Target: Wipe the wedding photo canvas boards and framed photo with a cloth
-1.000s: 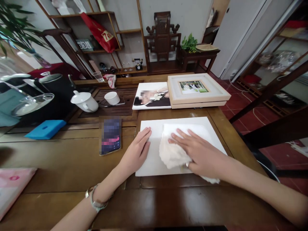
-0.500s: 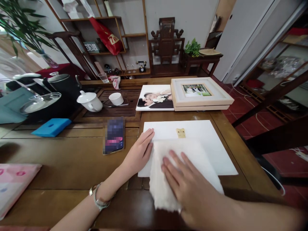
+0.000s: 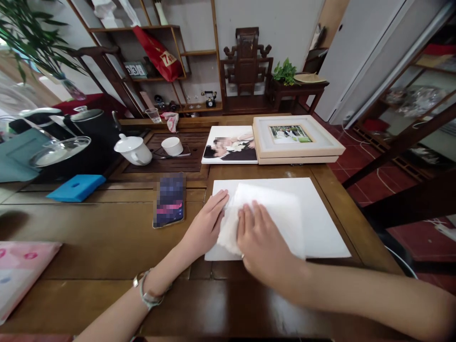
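Note:
A plain white board point(image 3: 324, 223) lies flat near the right end of the wooden table. My left hand point(image 3: 204, 225) rests on its left edge with fingers stretched out, holding nothing. On top of the board, my right hand point(image 3: 261, 242) presses a white cloth point(image 3: 281, 213), its fingers close together on the fabric and its thumb mostly hidden. The cloth covers much of the board's left and middle.
Beyond the board lie a couple's photo panel point(image 3: 231, 147) and a framed picture point(image 3: 299, 135). A phone point(image 3: 169, 199), a blue block point(image 3: 76, 187), a lidded white cup point(image 3: 133, 149) and a small white bowl point(image 3: 172, 146) are to the left.
My right hand and the cloth have moved away from me, up over the board. The cloth now covers the tan cat-shaped mark. My left hand has stayed in place.

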Action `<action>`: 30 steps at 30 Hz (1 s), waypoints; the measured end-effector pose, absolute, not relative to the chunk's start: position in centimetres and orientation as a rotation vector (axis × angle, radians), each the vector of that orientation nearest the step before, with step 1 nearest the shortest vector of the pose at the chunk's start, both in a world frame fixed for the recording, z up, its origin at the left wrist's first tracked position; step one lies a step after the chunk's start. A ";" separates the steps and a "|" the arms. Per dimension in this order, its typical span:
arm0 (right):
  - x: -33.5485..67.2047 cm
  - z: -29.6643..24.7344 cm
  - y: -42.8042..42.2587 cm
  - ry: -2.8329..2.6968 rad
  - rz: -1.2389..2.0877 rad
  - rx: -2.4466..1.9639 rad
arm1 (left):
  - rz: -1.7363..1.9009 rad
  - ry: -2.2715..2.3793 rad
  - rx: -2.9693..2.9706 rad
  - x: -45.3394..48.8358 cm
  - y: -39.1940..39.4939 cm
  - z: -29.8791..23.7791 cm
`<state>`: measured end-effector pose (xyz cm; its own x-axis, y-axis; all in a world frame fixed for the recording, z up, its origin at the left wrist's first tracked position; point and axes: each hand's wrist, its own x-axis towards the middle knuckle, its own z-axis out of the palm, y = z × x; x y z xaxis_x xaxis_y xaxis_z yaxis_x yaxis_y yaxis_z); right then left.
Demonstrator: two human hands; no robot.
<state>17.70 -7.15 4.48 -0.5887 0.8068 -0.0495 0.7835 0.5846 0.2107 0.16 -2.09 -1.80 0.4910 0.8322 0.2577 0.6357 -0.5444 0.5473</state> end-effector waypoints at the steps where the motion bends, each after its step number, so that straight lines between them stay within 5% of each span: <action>1: 17.1 4.4 -8.4 2.708 0.223 1.299 | 0.705 1.217 2.355 0.1 -2.1 -1.7; 8: 16.0 4.7 -12.2 2.946 0.010 1.003 | 0.668 1.190 2.344 -0.2 -2.1 -1.7; 18: 22.3 7.5 0.5 2.650 -0.379 1.616 | 0.662 1.268 2.359 0.5 -2.3 -1.1; 24: 20.6 6.8 5.3 2.782 -0.835 1.576 | 0.728 1.273 2.333 0.5 -2.2 -1.6; 30: 19.0 6.7 6.6 2.813 -0.787 1.462 | 0.751 1.251 2.311 0.6 -2.1 -1.4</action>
